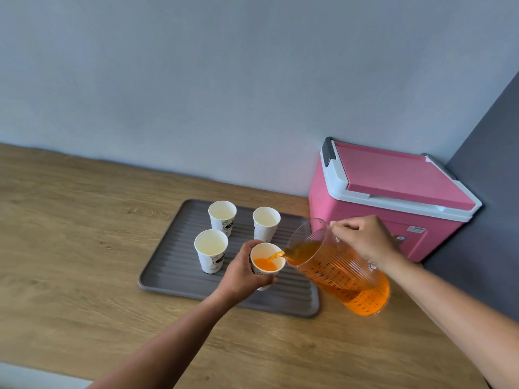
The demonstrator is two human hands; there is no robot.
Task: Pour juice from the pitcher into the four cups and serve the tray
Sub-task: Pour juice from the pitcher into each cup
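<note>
- The left hand (241,272) grips the held cup (264,250) round its wall, above the tray's (168,273) near right part.
- The right hand (365,240) is closed on the handle of the pitcher (345,273).
- The pitcher's base hangs off the tray's right edge. Its long axis tilts inward, with the spout at the held cup's right rim.
- Juice (264,264) covers the held cup's bottom.
- The near-left cup (211,249), far-left cup (222,217) and far-right cup (266,223) stand empty on the tray. The far-right cup is judged closest to the spout.
</note>
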